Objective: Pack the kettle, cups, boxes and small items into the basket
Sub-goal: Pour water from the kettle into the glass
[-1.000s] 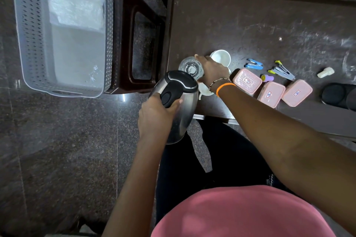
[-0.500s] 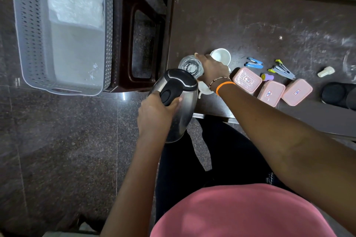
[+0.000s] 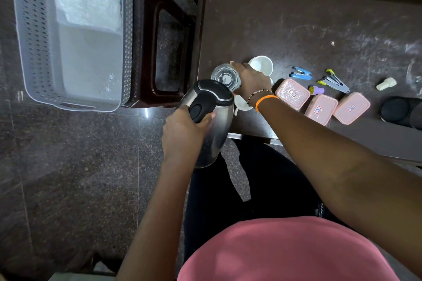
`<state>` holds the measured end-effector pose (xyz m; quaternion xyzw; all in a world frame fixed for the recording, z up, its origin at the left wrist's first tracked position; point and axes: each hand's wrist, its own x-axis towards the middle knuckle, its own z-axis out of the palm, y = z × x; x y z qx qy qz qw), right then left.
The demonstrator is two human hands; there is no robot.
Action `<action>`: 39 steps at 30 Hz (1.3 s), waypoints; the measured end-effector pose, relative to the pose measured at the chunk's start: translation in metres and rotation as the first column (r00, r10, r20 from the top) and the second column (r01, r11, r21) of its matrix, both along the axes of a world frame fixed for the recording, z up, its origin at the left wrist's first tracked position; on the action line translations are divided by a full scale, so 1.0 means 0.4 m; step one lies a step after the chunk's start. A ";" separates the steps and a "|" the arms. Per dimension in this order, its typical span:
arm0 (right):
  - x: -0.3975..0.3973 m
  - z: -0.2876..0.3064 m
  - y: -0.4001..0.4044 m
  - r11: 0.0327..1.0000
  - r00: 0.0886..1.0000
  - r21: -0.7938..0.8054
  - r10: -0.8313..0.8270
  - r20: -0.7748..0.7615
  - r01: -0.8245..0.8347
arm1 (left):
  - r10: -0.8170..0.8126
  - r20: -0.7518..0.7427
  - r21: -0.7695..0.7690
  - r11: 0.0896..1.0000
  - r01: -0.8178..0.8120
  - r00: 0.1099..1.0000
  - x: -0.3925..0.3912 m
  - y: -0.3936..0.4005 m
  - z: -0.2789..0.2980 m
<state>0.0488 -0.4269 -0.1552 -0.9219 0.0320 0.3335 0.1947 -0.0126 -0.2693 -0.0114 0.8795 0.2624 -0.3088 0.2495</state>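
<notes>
My left hand [image 3: 182, 130] grips the black handle of a steel kettle [image 3: 212, 121], held in the air off the table's near left corner. My right hand [image 3: 249, 80] is closed around a clear glass [image 3: 225, 76] standing on the dark table [image 3: 296, 29]. A white cup [image 3: 261, 65] stands just behind that hand, and another white cup [image 3: 242, 104] shows partly under my wrist. Three pink lidded boxes [image 3: 292, 93] [image 3: 320, 109] [image 3: 351, 108] lie in a row to the right. The grey perforated basket [image 3: 34, 52] sits at the upper left with a clear plastic sheet inside.
Blue clips [image 3: 300, 74], yellow-tipped clips [image 3: 334, 81], a small purple item [image 3: 317, 90] and a small white item [image 3: 386, 83] lie behind the boxes. A black round base [image 3: 397, 109] sits at the right edge. A dark brown stool [image 3: 164, 52] stands between basket and table.
The kettle has shifted very slightly. Both hands keep their holds on the kettle and the glass.
</notes>
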 end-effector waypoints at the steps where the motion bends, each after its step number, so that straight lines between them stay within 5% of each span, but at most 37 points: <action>1: 0.000 0.000 0.000 1.000 1.000 0.000 0.000 -0.001 0.000 | 0.000 0.002 0.001 1.000 0.000 1.000 0.000 -0.001 0.000; 39: 0.000 -0.005 -0.003 1.000 1.000 0.003 0.014 -0.002 -0.014 | -0.011 0.047 -0.015 1.000 0.012 0.999 0.014 0.000 -0.004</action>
